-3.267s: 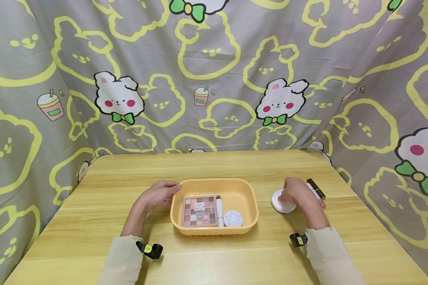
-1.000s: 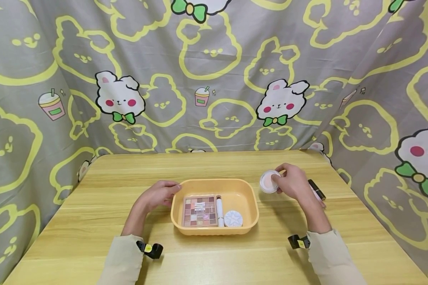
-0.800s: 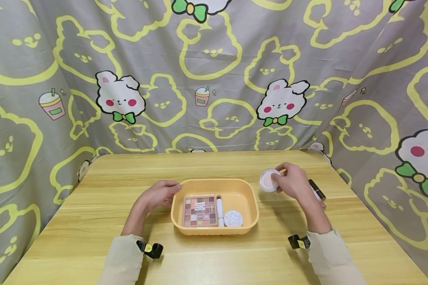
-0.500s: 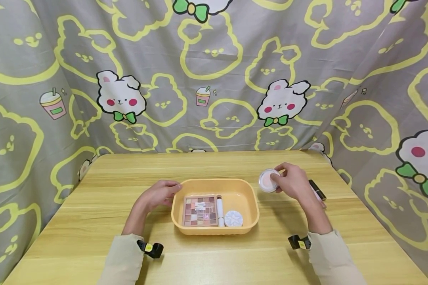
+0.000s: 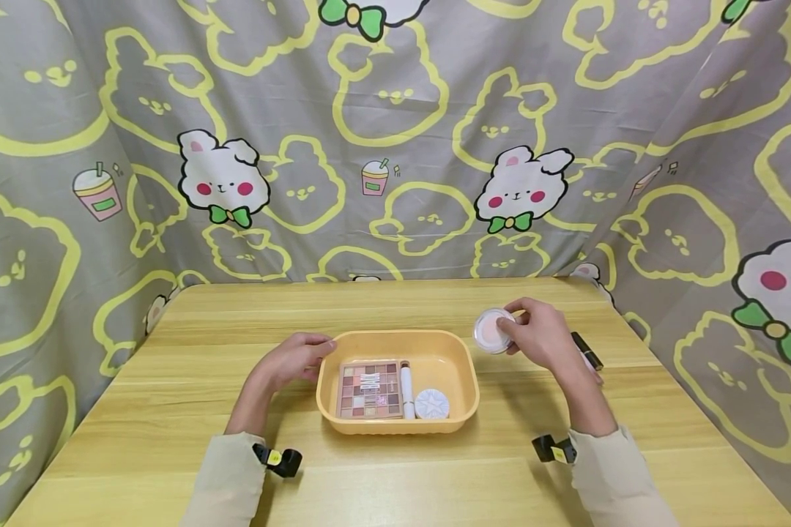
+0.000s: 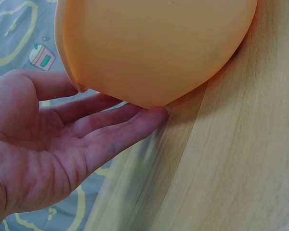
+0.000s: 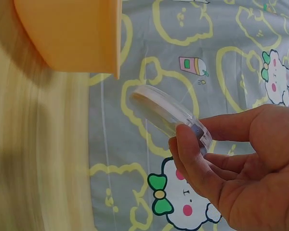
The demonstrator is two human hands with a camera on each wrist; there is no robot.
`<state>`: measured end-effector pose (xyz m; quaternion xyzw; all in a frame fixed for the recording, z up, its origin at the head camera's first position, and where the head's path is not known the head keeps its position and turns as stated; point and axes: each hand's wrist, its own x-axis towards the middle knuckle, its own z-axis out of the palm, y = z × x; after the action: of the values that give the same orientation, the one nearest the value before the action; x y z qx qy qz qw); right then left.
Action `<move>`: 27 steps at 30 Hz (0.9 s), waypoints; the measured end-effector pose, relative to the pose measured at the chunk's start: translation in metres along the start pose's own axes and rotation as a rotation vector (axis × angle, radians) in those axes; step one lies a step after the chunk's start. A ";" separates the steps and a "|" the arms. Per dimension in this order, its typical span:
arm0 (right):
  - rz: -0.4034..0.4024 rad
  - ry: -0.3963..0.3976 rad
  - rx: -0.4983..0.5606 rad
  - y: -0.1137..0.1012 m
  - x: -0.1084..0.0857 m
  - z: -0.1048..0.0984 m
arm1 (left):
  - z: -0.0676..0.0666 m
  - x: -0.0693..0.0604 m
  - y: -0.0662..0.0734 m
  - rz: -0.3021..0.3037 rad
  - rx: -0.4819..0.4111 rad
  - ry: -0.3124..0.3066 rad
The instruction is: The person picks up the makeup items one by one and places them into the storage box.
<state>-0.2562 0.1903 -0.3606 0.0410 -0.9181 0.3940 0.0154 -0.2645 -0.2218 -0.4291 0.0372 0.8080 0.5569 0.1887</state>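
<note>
My right hand [image 5: 539, 331] pinches a round, clear-rimmed powder compact [image 5: 489, 331] by its edge. It hangs above the table, right of a yellow plastic basin [image 5: 395, 427]; in the right wrist view the compact [image 7: 164, 103] is tilted and seen edge-on. My left hand [image 5: 299, 357] grips the basin's left end. The left wrist view shows that hand [image 6: 62, 139] with its thumb at the rim and fingers against the outer wall. Inside the basin lie an eyeshadow palette [image 5: 369, 399], a slim white tube [image 5: 406, 391] and a round white compact with a star pattern [image 5: 431, 404].
A black-capped cosmetic tube [image 5: 587, 351] lies on the wooden table [image 5: 395, 483] beyond my right forearm, with a pinkish item beside it, partly hidden. A grey curtain [image 5: 428, 110] with rabbit prints surrounds the table's back and sides.
My right hand has lifted the powder compact off the table and carried it left toward the basin, moving only slightly in the last second. My left hand and the basin have stayed in place.
</note>
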 end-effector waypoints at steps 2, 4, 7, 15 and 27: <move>-0.010 0.006 0.004 -0.002 -0.001 0.000 | 0.000 0.000 0.000 0.002 -0.001 0.000; -0.017 0.007 0.010 -0.004 -0.002 0.000 | 0.000 0.001 0.000 -0.004 -0.002 0.004; -0.025 0.003 0.017 -0.007 -0.004 0.000 | -0.001 0.001 -0.001 -0.008 0.003 0.009; -0.046 0.003 0.021 -0.014 -0.008 0.001 | -0.002 0.001 -0.003 0.003 0.015 0.006; -0.075 -0.065 0.100 -0.026 -0.012 0.022 | 0.000 0.001 -0.002 0.016 0.002 0.000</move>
<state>-0.2423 0.1573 -0.3571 0.0889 -0.8952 0.4368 -0.0016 -0.2651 -0.2227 -0.4309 0.0440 0.8082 0.5577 0.1842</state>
